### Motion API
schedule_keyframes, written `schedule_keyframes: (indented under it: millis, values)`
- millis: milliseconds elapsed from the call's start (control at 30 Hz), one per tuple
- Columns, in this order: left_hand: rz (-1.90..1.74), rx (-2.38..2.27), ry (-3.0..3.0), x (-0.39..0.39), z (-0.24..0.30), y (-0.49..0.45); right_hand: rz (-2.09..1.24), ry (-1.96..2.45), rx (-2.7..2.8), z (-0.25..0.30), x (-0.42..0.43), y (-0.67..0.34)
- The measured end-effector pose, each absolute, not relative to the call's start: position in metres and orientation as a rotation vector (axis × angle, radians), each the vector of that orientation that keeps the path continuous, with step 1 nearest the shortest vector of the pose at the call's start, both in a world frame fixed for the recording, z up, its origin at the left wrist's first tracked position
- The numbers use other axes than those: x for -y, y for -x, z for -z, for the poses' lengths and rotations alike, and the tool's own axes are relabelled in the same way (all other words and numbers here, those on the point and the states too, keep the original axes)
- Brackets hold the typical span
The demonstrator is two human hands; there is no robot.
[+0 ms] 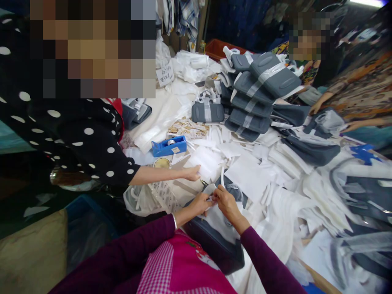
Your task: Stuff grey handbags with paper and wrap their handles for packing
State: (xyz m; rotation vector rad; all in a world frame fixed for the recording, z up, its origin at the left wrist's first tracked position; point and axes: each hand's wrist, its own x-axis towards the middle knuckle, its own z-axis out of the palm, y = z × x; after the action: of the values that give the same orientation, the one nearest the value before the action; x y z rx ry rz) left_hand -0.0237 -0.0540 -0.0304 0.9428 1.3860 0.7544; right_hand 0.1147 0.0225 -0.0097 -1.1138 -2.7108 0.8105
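Note:
In front of me a dark blue-grey handbag (216, 243) lies on the table against my apron, a white wrapping sheet (225, 226) across its top. Above it, my left hand (200, 203) and my right hand (226, 201) meet, both with fingers pinched together. They hold a small piece of white wrapping (210, 189) between them; what is inside it is hidden by the fingers. A metal clasp (204, 183) shows just beyond my left fingertips. Beyond the right hand lies a clear-wrapped strap (234, 188).
At the left, a co-worker's hand (192, 173) reaches over white sheets near mine. A blue tape dispenser (169, 146) and a tape roll (162, 163) sit behind it. Taped grey handbags (254, 96) are stacked at the back. White foam strips (284, 204) cover the right side, where another person handles bags.

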Motion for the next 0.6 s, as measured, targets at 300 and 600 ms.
schedule_keyframes:
  millis: [300,600]
  values:
    - [-0.759,-1.371,-0.873,0.053,0.051,0.022,-0.836,0.825,3.079,-0.018,-0.050,-0.096]
    - [-0.753,-1.362,-0.804,0.051,0.041,0.023,-0.622,0.843,3.149,-0.014,-0.037,-0.090]
